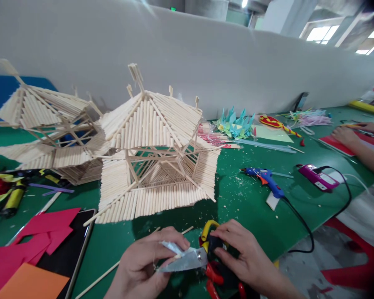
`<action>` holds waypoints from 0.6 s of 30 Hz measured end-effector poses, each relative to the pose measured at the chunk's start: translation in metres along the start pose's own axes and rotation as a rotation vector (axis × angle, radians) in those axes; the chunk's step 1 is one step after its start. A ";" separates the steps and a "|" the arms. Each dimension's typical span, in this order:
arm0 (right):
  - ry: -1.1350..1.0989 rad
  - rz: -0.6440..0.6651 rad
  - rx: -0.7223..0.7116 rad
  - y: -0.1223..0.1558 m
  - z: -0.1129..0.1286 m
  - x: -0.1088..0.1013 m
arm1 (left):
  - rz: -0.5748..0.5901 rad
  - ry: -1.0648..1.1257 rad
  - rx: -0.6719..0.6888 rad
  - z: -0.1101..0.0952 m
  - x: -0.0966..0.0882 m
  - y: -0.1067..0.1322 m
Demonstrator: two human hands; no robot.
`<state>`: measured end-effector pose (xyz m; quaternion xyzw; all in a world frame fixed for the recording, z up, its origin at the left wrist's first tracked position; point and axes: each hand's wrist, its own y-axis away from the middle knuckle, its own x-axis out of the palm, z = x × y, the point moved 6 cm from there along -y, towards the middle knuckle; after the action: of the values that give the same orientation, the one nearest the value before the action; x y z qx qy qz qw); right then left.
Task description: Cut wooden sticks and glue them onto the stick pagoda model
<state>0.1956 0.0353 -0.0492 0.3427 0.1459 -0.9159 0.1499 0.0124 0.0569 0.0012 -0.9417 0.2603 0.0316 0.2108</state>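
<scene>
My right hand (237, 249) is wrapped round the dark handles of a pair of scissors (187, 261), whose metal blades point left and stand apart. My left hand (146, 259) is closed in a pinch at the blades, with a small pale stick piece (176, 257) showing between them. Yellow and red handle parts (213, 274) show below my right hand; whether they all belong to the scissors I cannot tell. A long thin wooden stick (98, 280) lies on the table beside my left hand. Behind my hands stands a pavilion model (156, 120) built of wooden sticks.
A second stick model (50, 108) stands at the left. Red paper (46, 226) and orange paper (34, 282) lie on a dark tablet-like panel. At the right are a blue glue gun (264, 176) with its cord, a purple power box (319, 176), and another person's hands (345, 137).
</scene>
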 end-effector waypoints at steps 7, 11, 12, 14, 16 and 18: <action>-0.010 0.040 0.073 0.008 -0.006 -0.001 | -0.024 -0.011 0.029 -0.005 0.000 -0.004; 0.036 0.016 0.119 0.009 -0.003 -0.008 | -0.030 -0.064 0.023 -0.011 0.000 -0.008; 0.048 0.009 0.126 0.008 -0.001 -0.009 | -0.030 -0.062 0.025 -0.011 0.000 -0.008; 0.055 0.030 0.127 0.004 0.006 -0.008 | -0.033 -0.047 0.027 -0.012 0.000 -0.009; 0.036 0.102 0.125 0.000 0.012 -0.004 | -0.037 -0.037 0.035 -0.012 0.000 -0.009; -0.013 0.192 0.143 -0.001 0.014 0.000 | -0.040 -0.032 0.042 -0.012 0.000 -0.009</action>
<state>0.1869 0.0311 -0.0387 0.3588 0.0458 -0.9076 0.2129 0.0161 0.0591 0.0161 -0.9415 0.2385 0.0371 0.2354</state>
